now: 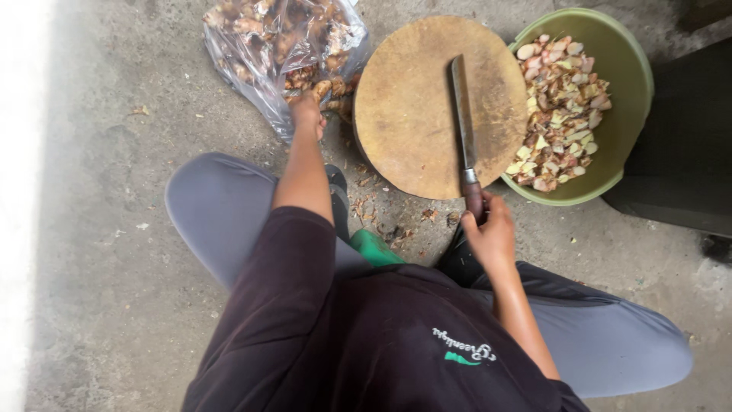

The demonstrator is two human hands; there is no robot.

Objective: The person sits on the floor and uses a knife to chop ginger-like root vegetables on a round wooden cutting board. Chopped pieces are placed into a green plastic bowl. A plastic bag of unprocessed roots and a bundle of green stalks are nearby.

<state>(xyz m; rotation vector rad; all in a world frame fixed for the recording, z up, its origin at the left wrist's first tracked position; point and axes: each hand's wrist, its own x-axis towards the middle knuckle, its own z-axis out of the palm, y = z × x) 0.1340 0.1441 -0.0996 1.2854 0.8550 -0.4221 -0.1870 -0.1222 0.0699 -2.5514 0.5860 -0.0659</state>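
Restock step: left hand [306, 114] in the clear bag [252, 53] of ginger roots [324, 88] on the floor, grip hidden. Right hand [492, 233] clamps the knife [462, 114] flat on the round board [427, 114]. Next, I'd judge: root onto board centre; chopped pieces [560, 114] fill the green basin [633, 69].

Left hand [307, 114]: reaching into the bag [252, 53] of roots, fingers probably closing on one.
Right hand [492, 233]: gripping the knife [463, 122], blade flat across the board [412, 114].
Bowl [629, 84]: chopped pieces [560, 114], touching the board.
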